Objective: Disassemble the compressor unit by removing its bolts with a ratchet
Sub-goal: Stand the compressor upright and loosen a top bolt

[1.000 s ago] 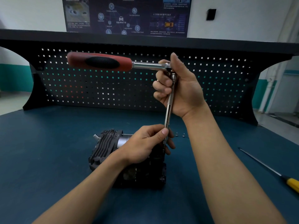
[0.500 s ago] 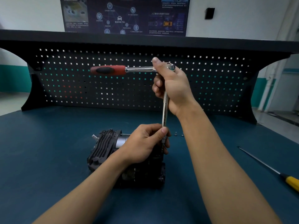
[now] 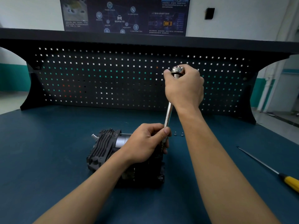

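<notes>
Dark-blue tabletop [image 3: 48,159] carrying all items. Nearest, toward the right edge: screwdriver [image 3: 290,182] with yellow handle, lying flat, shaft pointing back and left, well apart from the rest.

At mid-tabletop: black finned compressor unit [image 3: 103,149], with a silver cylindrical section showing behind the finned end. Right portion hidden under the left hand [image 3: 145,143]. Left fingers [image 3: 153,127] curled, pinching the lower end of the chrome extension bar [image 3: 168,113] just above the compressor unit. Socket and bolt beneath hidden from view.

Just beyond, right of the left hand: two small round metal pieces [image 3: 178,134] loose on the tabletop, too small to identify.

Extension bar near upright, leaning slightly right toward its top. At that top: right hand [image 3: 184,89], fingers [image 3: 167,75] wrapped tight round the ratchet [image 3: 177,70] at its head. Chrome head showing above the fist, handle hidden.

Along the rear edge: black pegboard [image 3: 97,81] under a dark shelf [image 3: 145,38]. Farthest: poster [image 3: 124,15] on the wall.
</notes>
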